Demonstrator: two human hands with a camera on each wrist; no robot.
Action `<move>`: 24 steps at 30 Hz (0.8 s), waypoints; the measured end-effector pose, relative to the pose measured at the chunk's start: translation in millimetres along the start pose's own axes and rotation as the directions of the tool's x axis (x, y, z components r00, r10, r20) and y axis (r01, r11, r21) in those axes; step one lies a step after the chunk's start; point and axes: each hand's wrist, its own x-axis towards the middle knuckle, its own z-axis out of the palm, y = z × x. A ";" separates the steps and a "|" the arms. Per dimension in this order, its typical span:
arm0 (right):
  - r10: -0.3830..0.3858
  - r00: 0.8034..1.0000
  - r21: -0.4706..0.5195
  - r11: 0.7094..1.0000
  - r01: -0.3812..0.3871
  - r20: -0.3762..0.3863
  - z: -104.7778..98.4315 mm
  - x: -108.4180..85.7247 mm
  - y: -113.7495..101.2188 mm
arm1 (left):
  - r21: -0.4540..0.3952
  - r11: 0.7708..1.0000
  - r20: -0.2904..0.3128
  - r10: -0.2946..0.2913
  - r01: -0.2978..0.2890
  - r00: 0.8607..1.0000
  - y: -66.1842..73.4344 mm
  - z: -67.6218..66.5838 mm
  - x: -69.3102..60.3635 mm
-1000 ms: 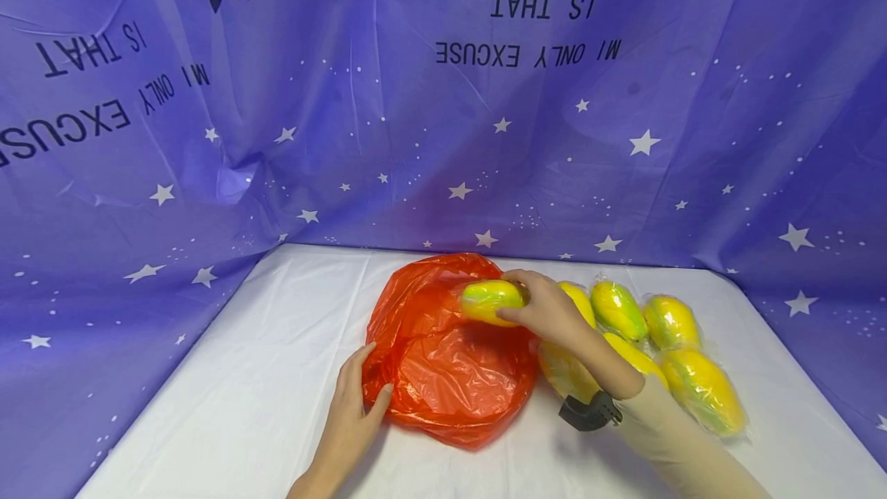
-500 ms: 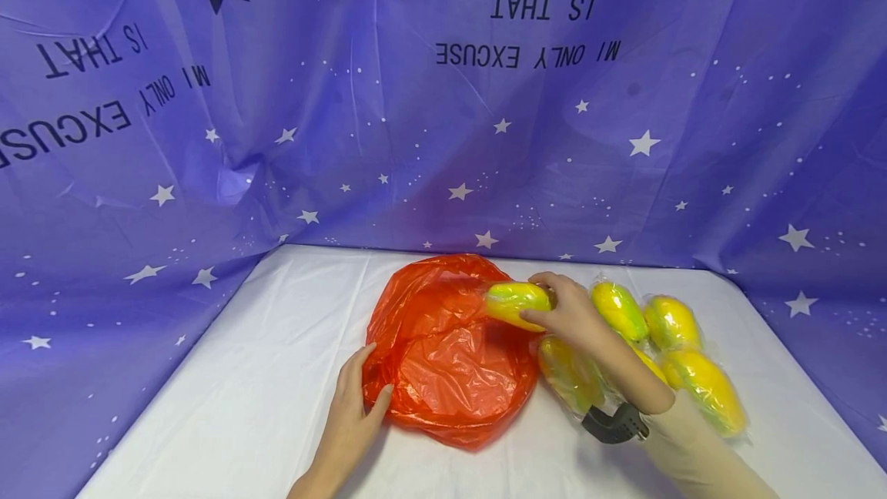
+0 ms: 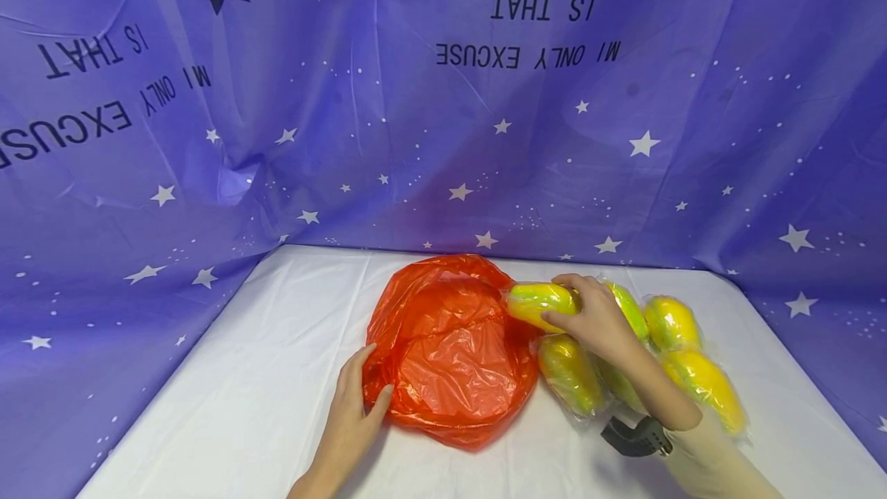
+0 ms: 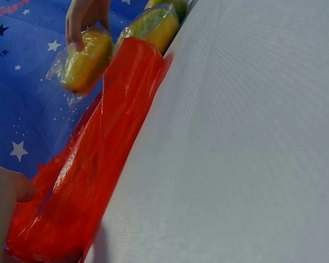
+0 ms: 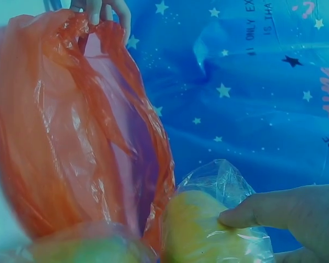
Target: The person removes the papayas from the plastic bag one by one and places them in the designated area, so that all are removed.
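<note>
A red plastic bag (image 3: 453, 360) lies on the white table with its mouth spread wide. At its left rim, my left hand (image 3: 353, 406) holds the edge between thumb and fingers; the right wrist view shows those fingers (image 5: 107, 11) hooked over the rim. My right hand (image 3: 599, 322) grips a yellow-green mango (image 3: 540, 303) in clear wrap, raised by the bag's right rim. In the left wrist view this mango (image 4: 88, 60) hangs above the bag's far end. Just below the held fruit sits another wrapped mango (image 3: 571, 376) beside the bag.
Several more wrapped mangoes stand at the right, among them one at the back (image 3: 672, 322) and one nearer (image 3: 707, 387); my right forearm partly covers the group. A purple star-printed cloth (image 3: 416, 137) rises behind the white tabletop (image 3: 277, 345).
My right hand has moved to the right with the mango, from over the bag's opening to its right rim. The left hand and the bag stay in place.
</note>
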 end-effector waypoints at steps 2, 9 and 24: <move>0.006 1.000 -0.005 1.000 -0.006 -0.012 -3.1 -2.1 2.8 | 0.002 1.000 0.000 0.003 -0.003 1.000 -0.1 0.0 0.0; 0.041 0.999 -0.010 0.999 -0.041 -0.036 -12.3 -10.8 13.1 | 0.005 1.000 -0.004 0.011 -0.011 1.000 -0.6 -0.4 -0.4; 0.068 0.992 -0.039 0.997 -0.073 -0.107 -35.3 -32.0 38.8 | 0.006 1.000 -0.002 0.008 -0.008 1.000 1.2 -0.5 -0.3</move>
